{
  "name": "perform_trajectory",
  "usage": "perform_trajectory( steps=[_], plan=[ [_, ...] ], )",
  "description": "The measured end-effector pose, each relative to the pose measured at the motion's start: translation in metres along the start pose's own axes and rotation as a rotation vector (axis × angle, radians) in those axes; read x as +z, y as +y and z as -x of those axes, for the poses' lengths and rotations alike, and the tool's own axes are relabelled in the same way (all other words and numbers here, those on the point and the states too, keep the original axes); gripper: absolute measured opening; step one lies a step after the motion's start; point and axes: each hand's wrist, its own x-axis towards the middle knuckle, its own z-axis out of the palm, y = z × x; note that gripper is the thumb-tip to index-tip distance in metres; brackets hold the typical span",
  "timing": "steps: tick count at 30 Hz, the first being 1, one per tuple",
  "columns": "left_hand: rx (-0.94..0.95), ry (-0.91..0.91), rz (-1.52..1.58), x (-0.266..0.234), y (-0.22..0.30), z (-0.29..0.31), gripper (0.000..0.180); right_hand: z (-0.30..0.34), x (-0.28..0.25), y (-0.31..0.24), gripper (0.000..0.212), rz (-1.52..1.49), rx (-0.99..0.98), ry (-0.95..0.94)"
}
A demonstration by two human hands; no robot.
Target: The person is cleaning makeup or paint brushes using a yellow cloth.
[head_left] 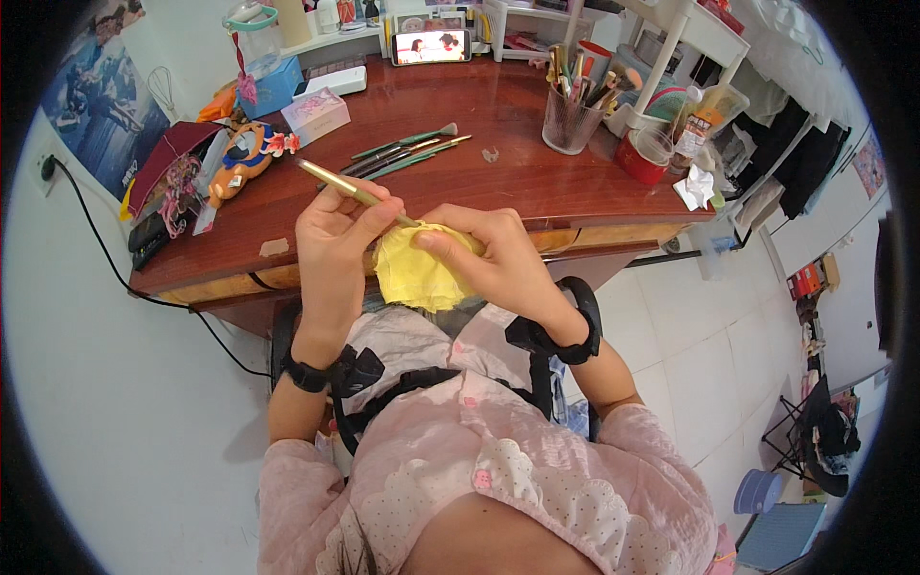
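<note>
A slim makeup brush (331,178) with a gold-coloured handle slants between my hands above the desk's near edge, its bristle end up and to the left. My left hand (331,230) is closed around its handle, thumb on top. With thumb and fingers, my right hand (498,254) pinches a yellow cloth (414,273) against the handle's lower right end. The cloth hangs down over my lap and hides that end. Several more brushes (402,153) lie side by side on the desktop just beyond my hands.
The reddish-brown wooden desk (508,187) carries a clear cup (567,129) of brushes, a red jar (644,158) and crumpled tissue (697,187) at right. An orange plush toy (240,168) and a small box (316,115) stand left. A phone (430,48) leans at the back.
</note>
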Motion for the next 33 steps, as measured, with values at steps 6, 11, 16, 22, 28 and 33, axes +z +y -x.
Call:
perform_trajectory(
  steps=[6, 11, 16, 22, 28, 33],
  plan=[
    [0.13, -0.038, -0.088, 0.002, 0.008, 0.001, 0.023, 0.0, -0.003, 0.003, 0.022, -0.101, 0.0, -0.02],
    [0.16, -0.075, -0.074, 0.005, 0.012, 0.001, 0.03, 0.0, -0.004, 0.004, 0.024, -0.17, 0.048, -0.052],
    [0.145, -0.081, -0.023, 0.007, 0.01, -0.002, 0.03, -0.001, -0.004, 0.004, 0.024, -0.088, 0.027, -0.02],
    [-0.035, -0.065, -0.097, -0.006, 0.002, -0.006, 0.019, -0.001, -0.001, -0.003, 0.024, 0.022, 0.026, 0.026],
    [-0.036, -0.03, -0.086, -0.002, 0.004, -0.005, 0.012, -0.002, -0.001, 0.001, 0.023, 0.041, 0.022, 0.043],
    [0.015, 0.007, -0.143, 0.002, 0.011, -0.002, 0.014, -0.002, -0.004, 0.004, 0.023, 0.049, -0.024, 0.039]
  ],
)
